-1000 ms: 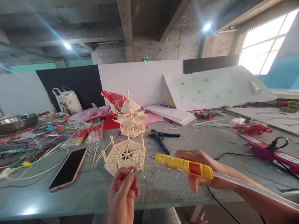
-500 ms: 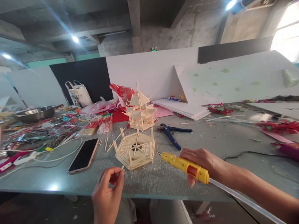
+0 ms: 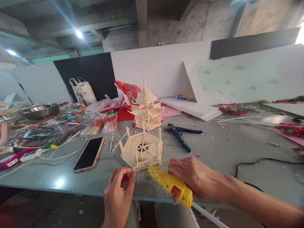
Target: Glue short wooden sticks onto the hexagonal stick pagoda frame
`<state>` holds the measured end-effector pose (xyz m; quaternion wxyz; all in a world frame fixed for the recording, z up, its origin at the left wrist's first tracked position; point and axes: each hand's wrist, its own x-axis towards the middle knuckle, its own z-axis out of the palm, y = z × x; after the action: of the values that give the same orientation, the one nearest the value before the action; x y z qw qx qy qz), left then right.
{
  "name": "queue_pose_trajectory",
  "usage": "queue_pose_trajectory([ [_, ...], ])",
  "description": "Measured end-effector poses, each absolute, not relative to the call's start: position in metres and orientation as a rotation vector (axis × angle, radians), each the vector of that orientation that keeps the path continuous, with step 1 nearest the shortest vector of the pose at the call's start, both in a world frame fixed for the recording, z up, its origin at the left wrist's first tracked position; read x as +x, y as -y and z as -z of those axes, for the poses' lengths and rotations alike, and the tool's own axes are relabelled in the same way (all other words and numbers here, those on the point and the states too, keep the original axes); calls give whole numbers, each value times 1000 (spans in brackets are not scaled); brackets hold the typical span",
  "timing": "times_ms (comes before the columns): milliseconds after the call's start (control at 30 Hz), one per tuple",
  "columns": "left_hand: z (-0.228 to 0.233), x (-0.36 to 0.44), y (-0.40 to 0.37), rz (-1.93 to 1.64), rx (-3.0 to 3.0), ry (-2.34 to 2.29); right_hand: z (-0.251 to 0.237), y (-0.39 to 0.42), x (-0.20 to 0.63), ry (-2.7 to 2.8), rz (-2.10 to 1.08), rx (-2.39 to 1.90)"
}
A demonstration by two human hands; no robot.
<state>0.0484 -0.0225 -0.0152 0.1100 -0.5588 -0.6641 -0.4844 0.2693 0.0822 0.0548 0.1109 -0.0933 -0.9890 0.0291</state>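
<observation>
My right hand [image 3: 190, 174] grips a yellow hot glue gun [image 3: 169, 183] with a clear glue stick trailing from its back. Its metal tip is at the near edge of a hexagonal base [image 3: 144, 148] made of thin wooden sticks, with short posts standing at its corners. My left hand [image 3: 120, 188] pinches a short wooden stick [image 3: 134, 170], mostly hidden by the fingertips, close to the front corner of the base. Behind stands a small stick pagoda [image 3: 146, 109] with tiered roofs and a pointed top.
Blue-handled pliers [image 3: 180, 137] lie right of the base. A phone [image 3: 89, 154] and loose sticks lie to the left, near bundled sticks in a bag [image 3: 110, 122]. Clutter, cables and a metal bowl [image 3: 40, 111] fill the far left. White boards [image 3: 192, 109] stand at the back.
The glue gun has moved left and nearer, its tip going from the base's right side to its front edge. My left hand has shifted right with the stick to the front corner.
</observation>
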Motion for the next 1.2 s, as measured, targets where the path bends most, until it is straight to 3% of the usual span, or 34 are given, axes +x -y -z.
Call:
queue_pose_trajectory([
  [200,16,52,26,1536,-1634,1984,-52,-83,260,2924,-82,-246],
  [367,15,59,30,1772,-1549,1967,-60,-80,261,2837,-433,-226],
  [500,10,70,33,2325,-1411,2007,-65,-86,271,2663,-974,-242],
  [600,2,79,32,2887,-1309,1987,-69,-91,279,2605,-1205,-317],
  [700,-5,85,29,3287,-1292,1842,-74,-90,283,2587,-1226,-314],
  [833,-9,91,25,3567,-1292,1582,-81,-83,283,2560,-1187,-248],
  [1200,-5,95,22,3735,-1324,1397,-79,-75,288,2470,-1230,-240],
])
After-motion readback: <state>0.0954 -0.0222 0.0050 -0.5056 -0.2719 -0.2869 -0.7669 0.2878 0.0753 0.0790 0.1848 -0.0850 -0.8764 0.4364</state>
